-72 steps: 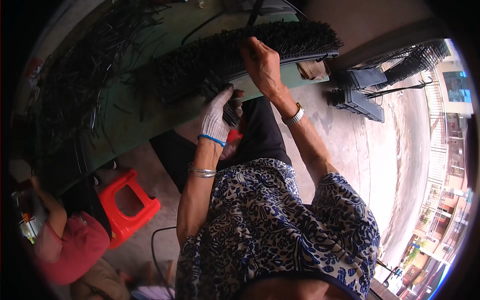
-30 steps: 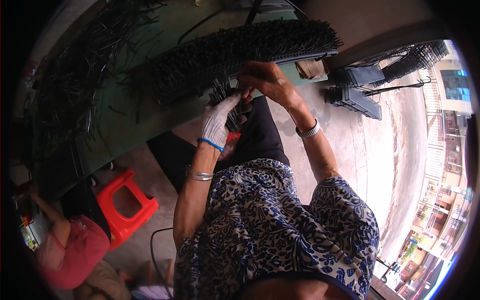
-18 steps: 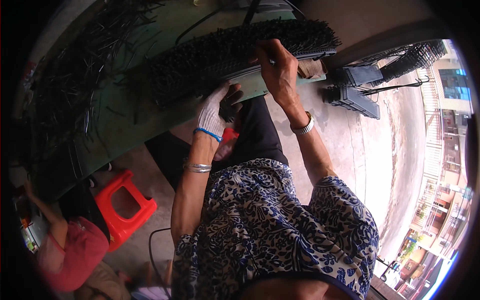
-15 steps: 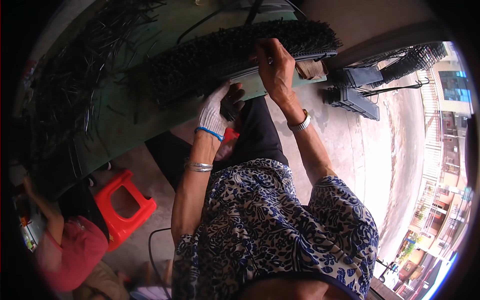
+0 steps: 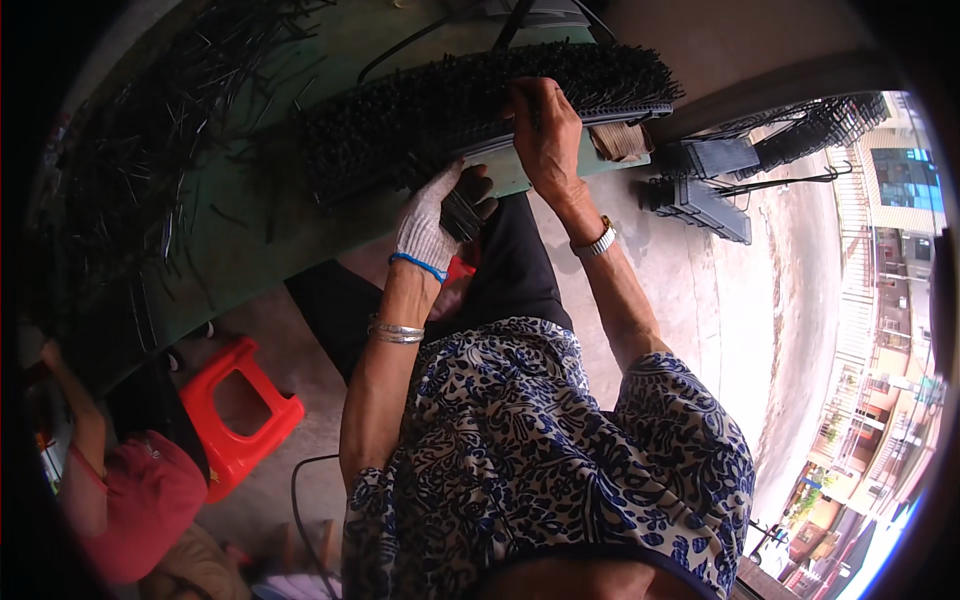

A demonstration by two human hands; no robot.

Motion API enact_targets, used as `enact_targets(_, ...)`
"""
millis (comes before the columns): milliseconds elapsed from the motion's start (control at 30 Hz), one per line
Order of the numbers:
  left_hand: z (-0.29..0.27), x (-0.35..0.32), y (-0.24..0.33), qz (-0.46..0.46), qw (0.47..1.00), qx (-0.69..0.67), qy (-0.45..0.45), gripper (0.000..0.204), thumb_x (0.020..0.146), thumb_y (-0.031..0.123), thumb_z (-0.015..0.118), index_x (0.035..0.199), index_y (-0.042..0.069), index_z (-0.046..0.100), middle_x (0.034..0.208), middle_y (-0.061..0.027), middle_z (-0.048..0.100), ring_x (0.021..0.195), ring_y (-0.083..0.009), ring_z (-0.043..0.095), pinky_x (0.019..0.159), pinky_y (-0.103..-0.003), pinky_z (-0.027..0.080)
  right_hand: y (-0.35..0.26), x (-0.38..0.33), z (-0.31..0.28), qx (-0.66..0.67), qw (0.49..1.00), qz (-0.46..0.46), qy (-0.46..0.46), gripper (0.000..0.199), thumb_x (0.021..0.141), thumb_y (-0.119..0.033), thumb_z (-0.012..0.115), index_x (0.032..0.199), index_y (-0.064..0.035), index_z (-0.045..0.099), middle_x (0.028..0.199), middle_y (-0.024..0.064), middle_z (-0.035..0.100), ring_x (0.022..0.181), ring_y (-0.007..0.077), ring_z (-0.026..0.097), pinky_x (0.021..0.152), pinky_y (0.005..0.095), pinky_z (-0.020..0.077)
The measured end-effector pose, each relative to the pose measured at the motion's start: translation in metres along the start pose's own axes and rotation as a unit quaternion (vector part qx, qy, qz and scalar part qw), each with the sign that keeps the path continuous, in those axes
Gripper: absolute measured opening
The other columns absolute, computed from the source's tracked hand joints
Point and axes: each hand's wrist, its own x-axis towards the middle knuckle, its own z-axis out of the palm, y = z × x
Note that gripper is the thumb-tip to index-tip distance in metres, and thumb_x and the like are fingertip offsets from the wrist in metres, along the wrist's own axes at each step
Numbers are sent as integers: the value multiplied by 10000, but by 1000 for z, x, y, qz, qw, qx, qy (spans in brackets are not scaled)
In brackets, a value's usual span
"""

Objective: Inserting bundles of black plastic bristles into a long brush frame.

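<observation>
A long black piece, thickly covered with short upright bristle-like strips (image 5: 430, 110), lies along the near edge of the green table (image 5: 240, 270). My left hand (image 5: 428, 222), in a white knit glove with a blue cuff, is closed around a small bundle of thin black strips (image 5: 460, 214) just off the front edge of that piece. At the piece's front rail, right of its middle, my bare right hand (image 5: 552, 140) has thumb and fingers drawn together. Whatever is between those fingertips is hidden against the dark bristles.
Loose black strips (image 5: 150, 150) are heaped over the table's left side. A folded brown cloth or cardboard (image 5: 620, 142) rests at the right table edge. Dark grey parts (image 5: 705, 205) stand on the floor beyond. At lower left, a red stool (image 5: 240, 420) stands near another person in red (image 5: 150, 490).
The bundle in my left hand has turned and shows more clearly. My right hand has shifted slightly left, staying at the bristled piece. The whole view has moved a little.
</observation>
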Motion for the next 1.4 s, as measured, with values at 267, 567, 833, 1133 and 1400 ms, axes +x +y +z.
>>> enact_targets(267, 4, -3, -3, 1, 1000, -5, -5, 179, 915, 227, 626, 1063, 128, 613, 942, -69, 681, 822, -209, 670, 664, -403, 568, 5, -3, -1, 7, 999, -29, -14, 98, 888, 15, 572, 981, -15, 579, 785, 92, 608, 679, 202, 643, 596, 302, 484)
enact_targets(567, 0, -2, -8, 2, 1000, -21, -21, 209, 926, 220, 607, 1098, 102, 594, 980, -93, 669, 853, -219, 665, 671, -408, 570, 5, -6, 1, 26, 999, -13, -29, 99, 880, 33, 573, 968, -12, 584, 816, 93, 601, 718, 178, 663, 599, 283, 494)
enact_targets(833, -1, -2, -11, 0, 1000, -8, -6, 200, 921, 211, 614, 1089, 103, 608, 950, -92, 677, 831, -227, 671, 697, -419, 573, 6, -6, -4, 30, 998, -35, -31, 79, 876, 21, 579, 949, -9, 578, 831, 98, 609, 698, 192, 661, 615, 291, 497)
enact_targets(1133, -5, -1, -15, -6, 999, -20, 29, 133, 905, 202, 635, 995, 104, 626, 830, -65, 663, 732, -216, 660, 648, -424, 577, -1, -2, -4, 26, 998, 44, -32, 66, 880, 16, 561, 942, 7, 580, 767, 110, 617, 680, 206, 661, 609, 290, 496)
enact_targets(1400, 3, -7, -10, -16, 997, 18, 75, 150, 904, 220, 644, 1008, 113, 634, 710, -52, 621, 552, -177, 589, 517, -361, 537, 5, -8, 5, -17, 999, 24, -43, 81, 855, -14, 601, 932, -34, 613, 823, 109, 597, 701, 241, 635, 605, 317, 493)
